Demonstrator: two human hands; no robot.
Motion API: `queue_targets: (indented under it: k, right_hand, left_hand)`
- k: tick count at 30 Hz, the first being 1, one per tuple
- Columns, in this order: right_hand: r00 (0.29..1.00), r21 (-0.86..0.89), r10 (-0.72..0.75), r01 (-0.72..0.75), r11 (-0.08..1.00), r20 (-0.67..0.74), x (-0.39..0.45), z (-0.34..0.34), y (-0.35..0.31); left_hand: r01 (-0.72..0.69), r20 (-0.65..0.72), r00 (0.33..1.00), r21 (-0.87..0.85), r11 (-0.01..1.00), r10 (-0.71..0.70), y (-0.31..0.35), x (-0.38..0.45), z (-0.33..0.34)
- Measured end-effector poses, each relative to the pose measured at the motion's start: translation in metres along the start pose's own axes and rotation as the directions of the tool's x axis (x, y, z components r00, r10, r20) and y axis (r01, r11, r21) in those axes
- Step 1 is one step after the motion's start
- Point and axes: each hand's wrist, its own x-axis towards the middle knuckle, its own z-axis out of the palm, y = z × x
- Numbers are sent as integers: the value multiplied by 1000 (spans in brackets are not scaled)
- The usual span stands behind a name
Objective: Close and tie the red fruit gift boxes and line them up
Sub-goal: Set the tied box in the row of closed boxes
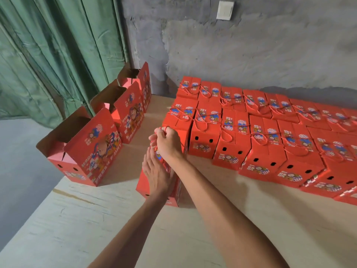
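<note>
Hands (162, 157) atop red box (154, 192)

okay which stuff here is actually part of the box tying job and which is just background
Job: red cardboard box being tied; red twisted cord; right hand; left hand; three open red boxes; tied red boxes in rows.
Background: green curtain; white wall switch.

A rough grey plaster wall (251, 55) runs behind the pale wooden bench (96, 219), with a white switch plate (225, 10) set high on it. Left of the wall hang green curtains (58, 55) in deep folds. Below the curtains, beside the bench's left edge, lies a grey floor (19, 161).
</note>
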Motion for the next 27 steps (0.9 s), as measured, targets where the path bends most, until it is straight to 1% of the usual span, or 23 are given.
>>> queue_targets:
  k: [2, 5, 7, 9, 12, 15, 16, 17, 18, 19, 21, 22, 24, 25, 27]
  right_hand:
    - [999, 8, 15, -14, 1000, -49, 12, 14, 2]
    - [992, -3, 31, -32, 999, -119, 26, 28, 5]
    - [989, -42, 7, -14, 999, -151, 36, 36, 5]
    - [981, -46, 14, -23, 999, -192, 48, 40, 4]
    - [967, -48, 46, -60, 997, -250, 62, 40, 8]
    - [965, -44, 71, -85, 995, -253, 74, 30, 13]
    - [970, -87, 77, -99, 991, -231, 77, 26, 15]
    - [975, -177, 84, -121, 977, -206, 81, 22, 15]
    - [979, -303, 92, -144, 942, -180, 84, 17, 16]
    - [984, -440, 95, -154, 884, -153, 84, 13, 17]
    - [993, -684, 40, -105, 722, -110, 81, 8, 16]
    - [995, -784, -26, -58, 618, -95, 78, 6, 15]
    - [982, -906, -175, 8, 423, -73, 72, 4, 12]
    - [971, -930, -226, 16, 366, -73, 69, 6, 10]
    - [963, -945, -262, 22, 325, -67, 65, 14, 4]
  left_hand:
    - [-30, 38, 999, 56, 998, 28, -14, 21, -3]
    - [-65, 136, 990, 111, 992, 50, -31, 49, -5]
    - [-87, 163, 984, 60, 994, 76, -33, 63, -6]
    - [-97, 190, 978, 21, 995, 91, -34, 75, -4]
    - [-111, 276, 956, 24, 994, 100, -32, 83, 6]
    - [-94, 322, 944, 64, 994, 69, -29, 87, 17]
    - [-89, 317, 946, 75, 993, 61, -28, 86, 20]
    - [-86, 307, 950, 77, 993, 58, -27, 84, 23]
    - [-83, 296, 953, 74, 994, 58, -27, 82, 25]
    - [-83, 284, 957, 67, 994, 61, -27, 80, 26]
    - [-84, 263, 962, 51, 995, 68, -28, 81, 27]
    - [-85, 260, 963, 48, 995, 69, -29, 83, 25]
    - [-92, 273, 959, 38, 995, 78, -34, 90, 18]
    - [-104, 286, 953, 18, 994, 95, -38, 94, 13]
    - [-153, 307, 940, -15, 988, 151, -47, 101, -1]
